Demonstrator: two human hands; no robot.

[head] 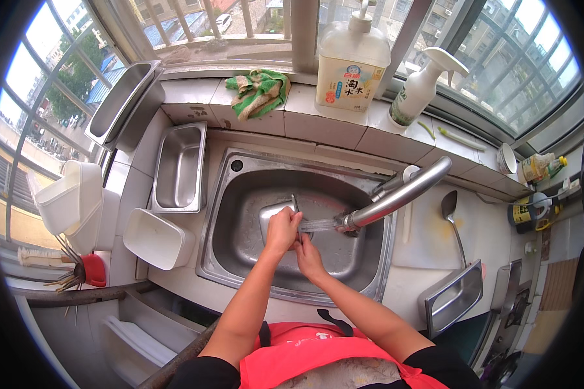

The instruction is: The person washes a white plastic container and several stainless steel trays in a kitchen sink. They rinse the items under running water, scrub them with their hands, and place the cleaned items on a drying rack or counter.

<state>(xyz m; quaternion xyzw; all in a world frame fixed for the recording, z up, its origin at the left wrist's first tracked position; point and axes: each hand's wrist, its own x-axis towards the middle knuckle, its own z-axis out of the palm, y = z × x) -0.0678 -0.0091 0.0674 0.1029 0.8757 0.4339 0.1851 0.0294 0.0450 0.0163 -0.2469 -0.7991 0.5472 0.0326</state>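
Over the stainless steel sink basin (253,189), my left hand (283,229) and my right hand (308,255) are close together. Water runs from the curved metal faucet (399,197) towards them. A thin metal utensil (294,202) sticks up past my left hand, whose fingers are closed on it; its lower part is hidden. My right hand is just below, its fingertips near the lower end of the utensil; its grip is partly hidden. Behind my left hand, a metal container (267,214) lies in the sink.
Left of the sink are a deep steel pan (177,167) and a white plastic container (158,239). A green striped cloth (260,92), a large pump bottle (353,63) and a spray bottle (413,92) line the ledge. At right, a metal spatula (450,206) rests on a cutting board (423,243).
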